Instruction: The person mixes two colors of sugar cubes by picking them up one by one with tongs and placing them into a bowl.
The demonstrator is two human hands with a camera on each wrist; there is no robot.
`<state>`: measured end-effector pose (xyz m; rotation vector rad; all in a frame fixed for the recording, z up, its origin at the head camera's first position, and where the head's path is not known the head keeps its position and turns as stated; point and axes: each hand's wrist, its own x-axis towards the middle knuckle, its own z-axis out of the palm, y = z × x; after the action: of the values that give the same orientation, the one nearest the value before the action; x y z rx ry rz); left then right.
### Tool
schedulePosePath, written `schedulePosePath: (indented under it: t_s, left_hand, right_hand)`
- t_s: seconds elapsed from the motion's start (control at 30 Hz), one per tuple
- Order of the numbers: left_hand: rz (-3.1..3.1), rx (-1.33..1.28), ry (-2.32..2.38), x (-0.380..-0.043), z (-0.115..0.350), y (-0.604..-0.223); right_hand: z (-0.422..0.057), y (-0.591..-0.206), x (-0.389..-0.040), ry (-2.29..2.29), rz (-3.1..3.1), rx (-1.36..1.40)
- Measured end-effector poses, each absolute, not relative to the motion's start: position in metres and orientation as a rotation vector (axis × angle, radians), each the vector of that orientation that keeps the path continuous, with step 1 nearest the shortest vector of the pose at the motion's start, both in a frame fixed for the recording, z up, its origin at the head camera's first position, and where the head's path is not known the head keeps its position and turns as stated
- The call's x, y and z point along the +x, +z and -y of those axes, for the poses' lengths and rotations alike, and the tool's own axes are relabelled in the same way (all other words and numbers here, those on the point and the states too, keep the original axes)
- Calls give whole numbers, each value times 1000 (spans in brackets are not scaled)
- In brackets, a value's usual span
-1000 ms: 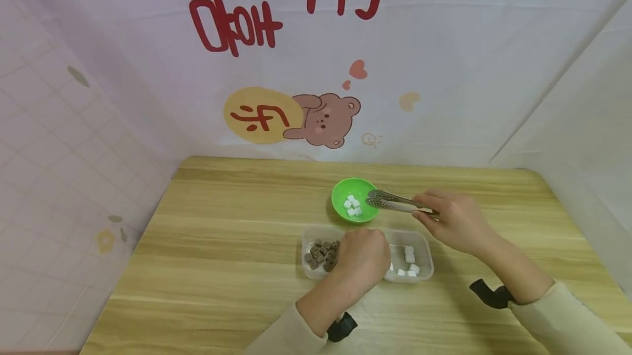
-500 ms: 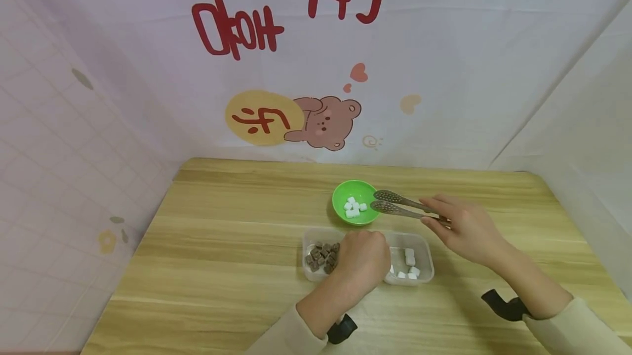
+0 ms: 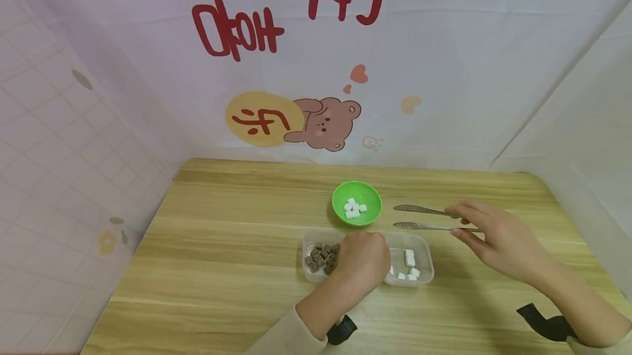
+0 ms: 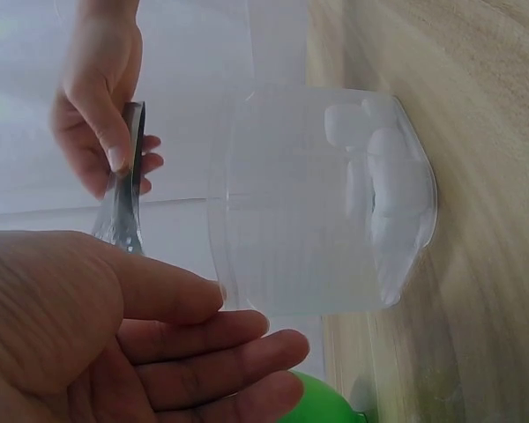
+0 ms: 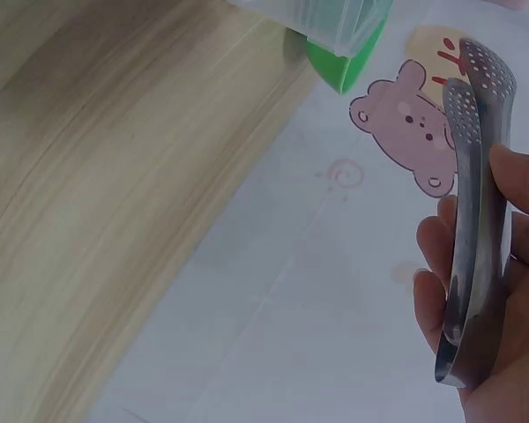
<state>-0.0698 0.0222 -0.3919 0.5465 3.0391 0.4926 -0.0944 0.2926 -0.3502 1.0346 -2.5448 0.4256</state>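
My left hand (image 3: 362, 259) grips the clear plastic container (image 3: 426, 248) near its middle, thumb and fingers at the rim in the left wrist view. Small brown cubes (image 3: 321, 256) lie in its left part and white cubes (image 3: 410, 258) in its right part; the hand hides the middle. My right hand (image 3: 501, 240) holds metal tongs (image 5: 476, 229) with perforated tips, raised right of the green bowl (image 3: 367, 193). The tong arms stand apart with nothing between them. Several white cubes (image 3: 353, 209) sit in the bowl, just behind the container.
A wooden table (image 3: 237, 245) carries everything. White printed cloth (image 3: 444, 69) hangs along its back and both sides. Black straps (image 3: 545, 325) are on the wrists.
My right hand has drawn the tongs right, away from the bowl, and their arms have spread. One white cube has come to lie separately at the right in the bowl. The left hand stays put.
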Motion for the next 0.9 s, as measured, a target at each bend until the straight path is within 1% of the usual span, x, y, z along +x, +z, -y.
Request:
schedulePosePath:
  t_s: [0.4,0.9]
  left_hand:
    - [-3034,528,500,-70,-23,-392]
    - [-3049,545,534,-69,-22,-392]
  right_hand:
    - [-302,-352,-85,299,2490,1141]
    - [-282,-355,-85,167,2528,1369]
